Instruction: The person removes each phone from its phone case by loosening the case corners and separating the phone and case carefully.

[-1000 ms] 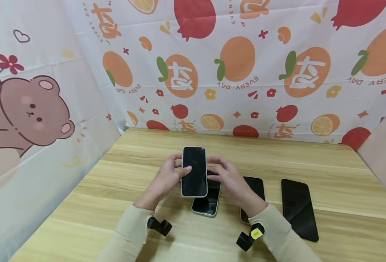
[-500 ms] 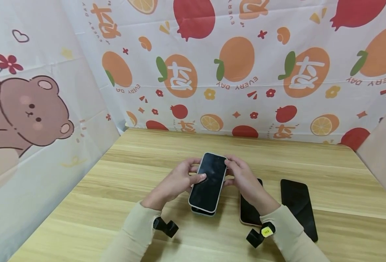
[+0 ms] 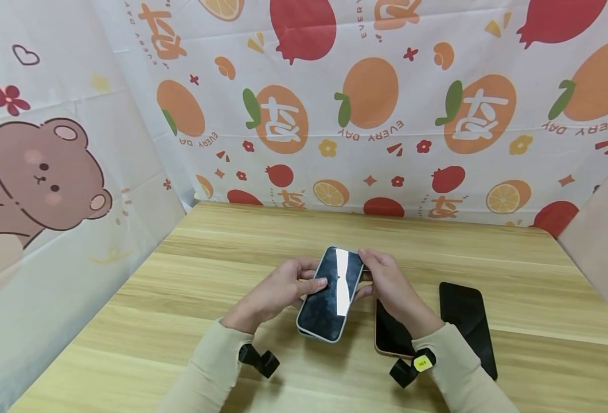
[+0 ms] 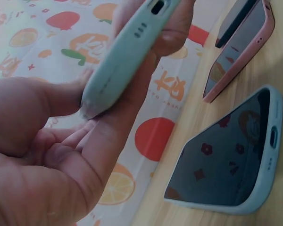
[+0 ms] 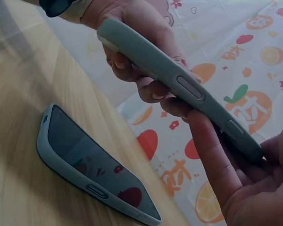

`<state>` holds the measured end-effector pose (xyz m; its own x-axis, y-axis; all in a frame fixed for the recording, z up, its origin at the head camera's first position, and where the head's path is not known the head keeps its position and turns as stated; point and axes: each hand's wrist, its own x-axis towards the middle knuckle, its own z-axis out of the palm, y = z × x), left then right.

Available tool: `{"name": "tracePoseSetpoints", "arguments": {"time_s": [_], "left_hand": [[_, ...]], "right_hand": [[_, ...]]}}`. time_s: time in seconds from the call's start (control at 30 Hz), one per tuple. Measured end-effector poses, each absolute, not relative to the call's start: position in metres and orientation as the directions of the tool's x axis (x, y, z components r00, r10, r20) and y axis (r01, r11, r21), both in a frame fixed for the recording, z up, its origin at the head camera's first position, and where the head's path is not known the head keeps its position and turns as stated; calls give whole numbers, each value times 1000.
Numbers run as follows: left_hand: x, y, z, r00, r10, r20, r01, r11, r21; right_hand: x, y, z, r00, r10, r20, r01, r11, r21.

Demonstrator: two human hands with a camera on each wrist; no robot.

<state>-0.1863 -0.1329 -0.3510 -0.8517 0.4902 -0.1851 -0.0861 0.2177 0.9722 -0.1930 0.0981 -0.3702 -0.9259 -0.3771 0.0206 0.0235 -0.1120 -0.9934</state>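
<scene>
Both hands hold a smartphone (image 3: 324, 304) in a pale green case, tilted with its screen up and a bright reflection across it. My left hand (image 3: 278, 289) grips its left edge, thumb on the screen and fingers underneath. At the upper right corner, my right hand (image 3: 394, 287) pinches it with thumb and fingers; the right wrist view shows the case's side buttons (image 5: 189, 88). Below the held phone, a second smartphone (image 4: 221, 160) in a light blue-green case lies face up on the wooden table. From the head it is almost wholly hidden.
A phone in a pink case (image 3: 393, 335) lies partly under the right forearm. Farther right is a larger black phone (image 3: 466, 312), overlapped by the right sleeve. Printed fruit cloth (image 3: 371, 103) hangs behind the table (image 3: 221, 246), and a bear-print cloth (image 3: 51, 172) stands at the left.
The held phone has shifted right and tilted clockwise, over the lying phone. My right hand has come onto its upper right corner. A bright reflection has appeared on its screen.
</scene>
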Motion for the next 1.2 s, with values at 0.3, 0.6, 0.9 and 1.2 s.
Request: {"name": "tracePoseSetpoints", "arguments": {"time_s": [0.3, 0.6, 0.9, 1.2], "left_hand": [[-185, -130, -352, -850, 504, -153, -86, 155, 984], [-183, -127, -351, -857, 494, -145, -77, 156, 985], [-185, -125, -355, -848, 509, -148, -85, 145, 986], [-184, -127, -354, -838, 526, -144, -123, 73, 990]], "right_hand": [[-191, 92, -372, -941, -334, 42, 52, -267, -962], [-188, 82, -376, -975, -222, 16, 66, -357, -932], [-187, 79, -380, -982, -190, 15, 59, -380, -923], [-187, 79, -378, -959, -282, 38, 107, -481, -870]]}}
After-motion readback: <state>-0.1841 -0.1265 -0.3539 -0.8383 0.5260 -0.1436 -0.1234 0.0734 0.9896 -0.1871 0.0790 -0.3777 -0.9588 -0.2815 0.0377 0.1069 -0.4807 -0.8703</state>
